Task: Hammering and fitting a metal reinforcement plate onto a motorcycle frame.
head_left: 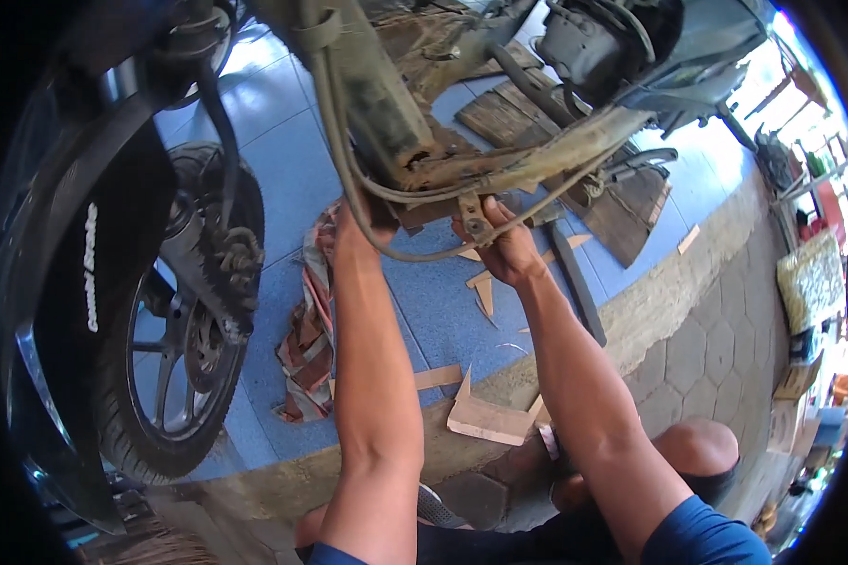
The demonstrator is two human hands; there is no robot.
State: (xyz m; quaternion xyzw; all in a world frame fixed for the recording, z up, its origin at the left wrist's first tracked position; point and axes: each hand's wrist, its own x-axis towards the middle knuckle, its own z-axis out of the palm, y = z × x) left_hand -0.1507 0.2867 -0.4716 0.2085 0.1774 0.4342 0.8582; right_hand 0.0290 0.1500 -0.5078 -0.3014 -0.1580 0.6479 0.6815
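A rusty motorcycle frame (528, 169) spans the upper middle, with a jagged rust hole (419, 160) where its tubes meet. Under that joint, a dark flat piece (433, 224) shows between my hands; its kind is unclear. My left hand (363, 215) reaches in behind a grey cable (344, 155), its fingers hidden by the frame. My right hand (509, 247) is closed beside a small metal bracket (474, 218) that hangs from the frame. Its thumb points up along the bracket and its other fingers curl underneath. What they grip is mostly hidden.
A motorcycle front wheel (174, 330) stands at left. On blue tiles (283, 122) lie a striped rag (303, 363), cut cardboard (490, 417), wooden boards (622, 212) and a dark flat bar (575, 282). A concrete edge (650, 315) drops to grey paving (707, 348). Clutter lines the right.
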